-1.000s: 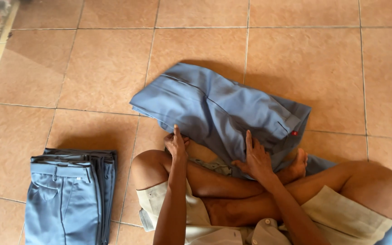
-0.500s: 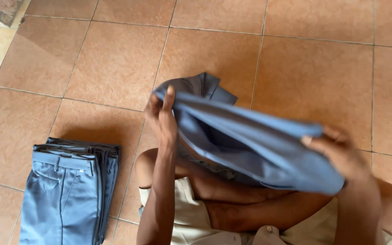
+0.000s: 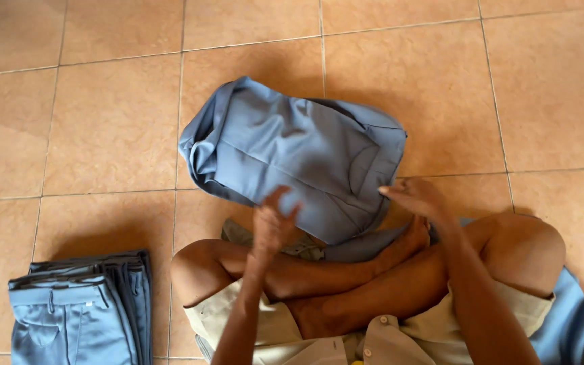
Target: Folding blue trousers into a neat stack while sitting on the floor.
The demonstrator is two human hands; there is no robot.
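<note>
1. Head view: folded blue trousers point(image 3: 299, 152) are laid on the tiled floor point(image 3: 103, 122), before the crossed legs point(image 3: 373, 284).
2. Left hand point(image 3: 273, 223) is rested on their near edge, fingers loose.
3. Right hand point(image 3: 417, 197) is held open beside them.
4. A stack of folded trousers point(image 3: 79, 311) is seen left of the legs.

Left hand point(image 3: 273, 226) motion-blurred; folded trouser stack point(image 3: 79, 311) cropped by the bottom edge.

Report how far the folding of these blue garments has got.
Done: a stack of folded blue trousers lies on the tiled floor. In hand: a blue garment lies roughly folded, the left hand and right hand at its near edge. Left: more blue cloth lies beside the right knee.
</note>
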